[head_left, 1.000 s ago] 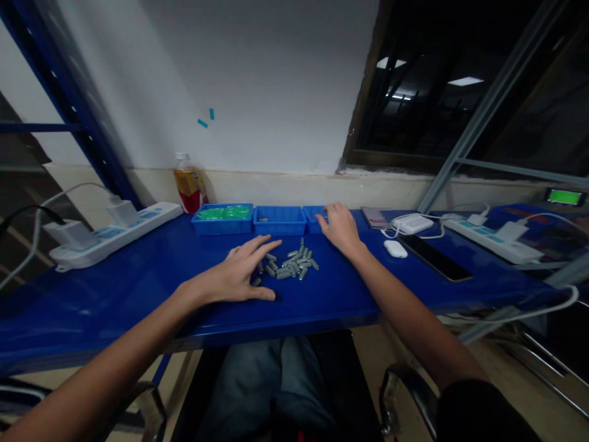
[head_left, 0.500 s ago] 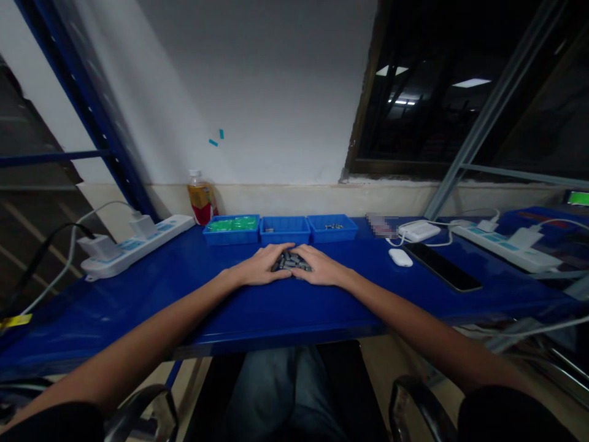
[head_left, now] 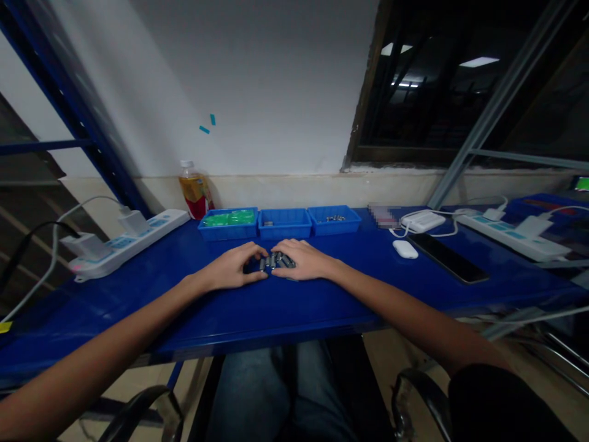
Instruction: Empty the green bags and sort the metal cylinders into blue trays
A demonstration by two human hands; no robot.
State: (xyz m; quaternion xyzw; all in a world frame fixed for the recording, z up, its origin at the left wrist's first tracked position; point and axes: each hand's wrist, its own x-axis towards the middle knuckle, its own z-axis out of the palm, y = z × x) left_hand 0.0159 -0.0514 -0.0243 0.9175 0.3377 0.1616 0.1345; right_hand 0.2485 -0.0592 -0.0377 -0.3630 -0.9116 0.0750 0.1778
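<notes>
A small heap of grey, shiny metal cylinders (head_left: 276, 261) lies on the blue table (head_left: 276, 310) between my two hands. My right hand (head_left: 306, 261) is curled round the heap, with the pieces bunched against its palm side, fingers on the far side and thumb on the near side. My left hand (head_left: 230, 265) rests on the table just left of the pieces. Its thumb and bent fingers stand apart, facing the heap, and nothing shows in its grasp. The exact kind of the small cylinders is too small to make out.
Behind the hands stand three blue trays: one with green packets (head_left: 229, 218), a middle tray (head_left: 285, 231) with a few small pieces, and one with small metal parts (head_left: 335, 218). A bottle (head_left: 193, 193), power strips (head_left: 133, 245), a phone (head_left: 451, 258) and a white case (head_left: 405, 249) lie around.
My left hand has drawn away to the left, opening a gap between the hands. The heap has spread slightly leftward, with my right hand still around it. The view has shifted a little.
</notes>
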